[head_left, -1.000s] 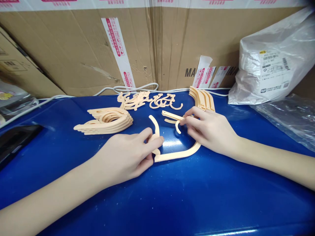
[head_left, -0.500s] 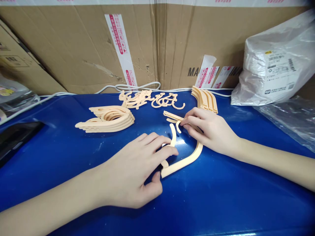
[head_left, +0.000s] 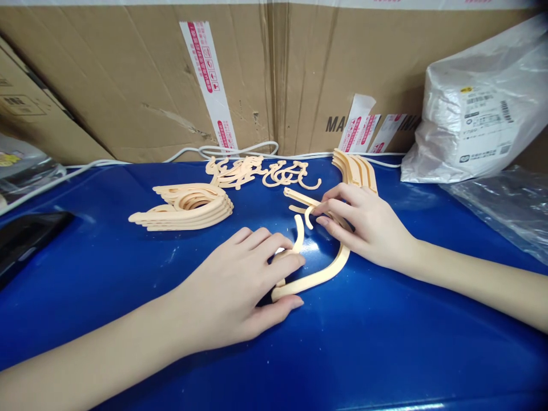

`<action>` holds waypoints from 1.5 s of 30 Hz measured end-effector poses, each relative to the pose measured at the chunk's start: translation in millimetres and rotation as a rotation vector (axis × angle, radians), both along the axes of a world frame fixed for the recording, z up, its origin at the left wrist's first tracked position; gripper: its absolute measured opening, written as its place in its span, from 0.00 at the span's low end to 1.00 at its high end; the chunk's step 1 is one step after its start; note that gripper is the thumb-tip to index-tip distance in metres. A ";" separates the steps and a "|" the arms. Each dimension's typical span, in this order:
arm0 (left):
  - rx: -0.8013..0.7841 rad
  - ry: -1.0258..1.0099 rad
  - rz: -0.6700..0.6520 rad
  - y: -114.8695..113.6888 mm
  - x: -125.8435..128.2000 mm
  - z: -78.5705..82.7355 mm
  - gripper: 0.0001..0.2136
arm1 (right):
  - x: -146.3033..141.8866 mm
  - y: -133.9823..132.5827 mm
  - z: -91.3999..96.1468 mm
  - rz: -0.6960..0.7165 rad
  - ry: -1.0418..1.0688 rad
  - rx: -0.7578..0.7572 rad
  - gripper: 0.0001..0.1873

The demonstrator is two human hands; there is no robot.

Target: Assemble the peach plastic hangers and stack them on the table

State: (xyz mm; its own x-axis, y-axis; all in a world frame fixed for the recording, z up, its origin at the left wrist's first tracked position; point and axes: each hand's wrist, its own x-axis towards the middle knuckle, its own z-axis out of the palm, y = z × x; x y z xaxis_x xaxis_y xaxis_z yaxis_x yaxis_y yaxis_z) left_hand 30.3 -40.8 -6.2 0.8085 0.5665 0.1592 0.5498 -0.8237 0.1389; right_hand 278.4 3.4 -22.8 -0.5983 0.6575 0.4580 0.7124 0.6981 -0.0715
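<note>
A cream plastic clothes hanger part [head_left: 319, 278], long and curved, lies on the blue tabletop between my hands. My left hand [head_left: 240, 285] is closed on its near end, thumb along the lower edge and fingers over the top. A curved hook piece [head_left: 299, 231] sticks up from under those fingers; where it meets the arm is hidden. My right hand [head_left: 363, 222] is closed over the far bend of the same part, its fingertips beside a small curved prong [head_left: 308, 218]. The straight far end [head_left: 297, 197] shows beyond the right fingers.
A stack of hanger arms [head_left: 188, 220] lies at the left, with loose hooks [head_left: 244, 171] behind. More stacked arms [head_left: 353, 171] stand past my right hand. A phone [head_left: 29, 240], a white cable [head_left: 184, 153], cardboard [head_left: 141, 74] and a plastic-wrapped package [head_left: 471, 114] surround the work area.
My left thumb has moved forward along the near end of the hanger part. That end has shifted slightly left. My right hand has hardly moved.
</note>
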 end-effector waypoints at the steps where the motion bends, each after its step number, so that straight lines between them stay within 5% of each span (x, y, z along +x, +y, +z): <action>1: 0.009 0.001 -0.008 0.1 0.0 0.0 0.12 | 0.1 0.0 0.0 0.001 0.002 0.003 0.12; 36: 0.169 0.025 -0.080 14.0 -10.0 5.0 0.12 | 3.4 3.0 -3.0 -0.076 -0.017 -0.032 0.16; 45: 0.300 0.060 -0.027 25.5 -15.9 4.6 0.11 | 3.3 2.0 -1.4 0.045 -0.018 -0.031 0.15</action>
